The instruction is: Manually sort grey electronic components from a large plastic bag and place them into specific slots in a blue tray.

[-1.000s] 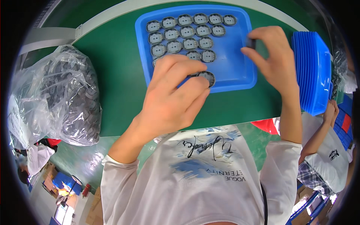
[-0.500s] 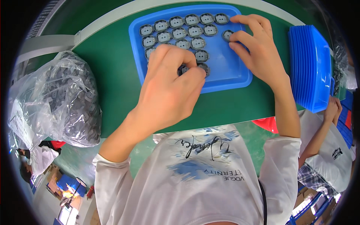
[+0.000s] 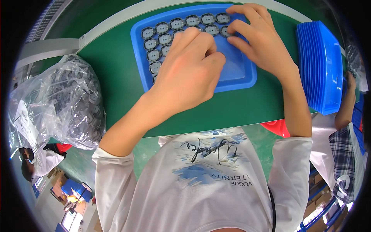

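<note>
Grey part (image 3: pixel 223 31) lies in the blue tray (image 3: pixel 239 80), just left of the right hand's (image 3: pixel 264 44) parted thumb and forefinger, long axis unclear. Left hand (image 3: pixel 187 73) farther, fingers curled, grip hidden.

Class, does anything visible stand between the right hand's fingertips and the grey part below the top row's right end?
Nothing visible does. The right hand is at that grey part, fingertips by its edge; the left hand is farther left over the blue tray.
</note>
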Motion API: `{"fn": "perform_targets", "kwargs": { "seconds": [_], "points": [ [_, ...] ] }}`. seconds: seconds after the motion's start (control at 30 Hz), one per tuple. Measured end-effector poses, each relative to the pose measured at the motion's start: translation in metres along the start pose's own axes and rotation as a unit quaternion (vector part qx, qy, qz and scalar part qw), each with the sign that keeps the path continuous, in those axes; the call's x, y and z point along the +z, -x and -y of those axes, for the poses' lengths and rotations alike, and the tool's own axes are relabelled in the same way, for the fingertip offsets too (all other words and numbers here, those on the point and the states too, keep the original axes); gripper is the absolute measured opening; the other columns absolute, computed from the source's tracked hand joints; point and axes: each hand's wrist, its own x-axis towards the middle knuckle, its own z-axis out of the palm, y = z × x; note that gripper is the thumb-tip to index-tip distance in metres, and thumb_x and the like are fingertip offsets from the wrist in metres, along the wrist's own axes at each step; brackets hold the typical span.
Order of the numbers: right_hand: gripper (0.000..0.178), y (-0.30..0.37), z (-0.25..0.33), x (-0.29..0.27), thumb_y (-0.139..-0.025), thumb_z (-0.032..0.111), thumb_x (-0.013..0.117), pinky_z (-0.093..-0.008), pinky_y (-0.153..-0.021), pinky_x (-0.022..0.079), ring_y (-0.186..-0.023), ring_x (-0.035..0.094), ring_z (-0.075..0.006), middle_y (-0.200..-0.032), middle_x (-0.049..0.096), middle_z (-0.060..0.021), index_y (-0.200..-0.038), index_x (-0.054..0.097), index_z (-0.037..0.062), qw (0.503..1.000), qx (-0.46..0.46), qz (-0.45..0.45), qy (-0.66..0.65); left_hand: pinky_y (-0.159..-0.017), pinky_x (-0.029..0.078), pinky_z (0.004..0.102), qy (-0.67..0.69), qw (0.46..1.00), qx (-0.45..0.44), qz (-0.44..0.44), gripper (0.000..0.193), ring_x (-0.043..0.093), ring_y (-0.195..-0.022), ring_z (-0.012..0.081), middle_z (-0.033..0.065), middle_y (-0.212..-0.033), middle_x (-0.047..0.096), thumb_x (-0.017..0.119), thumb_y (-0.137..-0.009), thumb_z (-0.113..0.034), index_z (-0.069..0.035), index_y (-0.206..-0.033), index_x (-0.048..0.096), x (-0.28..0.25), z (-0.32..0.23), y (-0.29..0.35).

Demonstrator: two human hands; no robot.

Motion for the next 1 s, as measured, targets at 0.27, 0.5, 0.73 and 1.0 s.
{"fn": "perform_targets", "kwargs": {
  "seconds": [0.27, 0.5, 0.73, 1.0],
  "points": [
    [0.013, 0.001, -0.030, 0.037, -0.077, 0.007, 0.068, -0.0450, -0.101, 0.039, -0.114, 0.049, -0.0370, -0.118, 0.058, -0.0179, -0.089, 0.068, 0.0021, 0.968, -0.107, -0.175, -0.143, -0.078, 0.044, 0.0375, -0.046, 0.999, 0.007, 0.004, 0.007, 0.053, -0.085, 0.0257, 0.0054, -0.081, 0.055, 0.074, -0.075, -0.005, -0.004, -0.082, 0.072, 0.013, 0.018, -0.013],
    [0.014, -0.012, -0.048, 0.058, -0.076, 0.006, 0.068, -0.0444, -0.101, 0.039, -0.114, 0.049, -0.0367, -0.116, 0.059, -0.0176, -0.089, 0.068, 0.0016, 0.917, -0.258, -0.293, -0.088, -0.080, 0.044, 0.0378, -0.082, 0.997, -0.005, 0.012, 0.005, 0.053, -0.086, 0.0260, 0.0056, -0.080, 0.055, 0.074, -0.075, -0.006, -0.004, -0.079, 0.071, 0.020, 0.020, -0.020],
    [0.014, -0.001, -0.039, 0.046, -0.076, 0.007, 0.069, -0.0433, -0.102, 0.040, -0.114, 0.050, -0.0363, -0.116, 0.059, -0.0169, -0.089, 0.067, 0.0014, 0.919, -0.239, -0.286, -0.132, -0.083, 0.044, 0.0389, -0.087, 0.996, -0.033, 0.016, 0.005, 0.053, -0.087, 0.0270, 0.0067, -0.081, 0.055, 0.074, -0.076, -0.007, -0.004, -0.079, 0.070, 0.024, 0.019, -0.021],
    [0.016, 0.008, -0.013, 0.016, -0.082, 0.007, 0.074, -0.0411, -0.103, 0.043, -0.123, 0.052, -0.0314, -0.128, 0.061, -0.0075, -0.097, 0.068, 0.0074, 0.994, 0.021, -0.107, 0.004, -0.080, 0.049, 0.0376, -0.077, 0.991, -0.100, -0.048, 0.017, 0.060, -0.091, 0.0278, 0.0084, -0.090, 0.065, 0.079, -0.075, -0.010, -0.004, -0.089, 0.071, -0.041, 0.008, -0.006]
  ]
}}
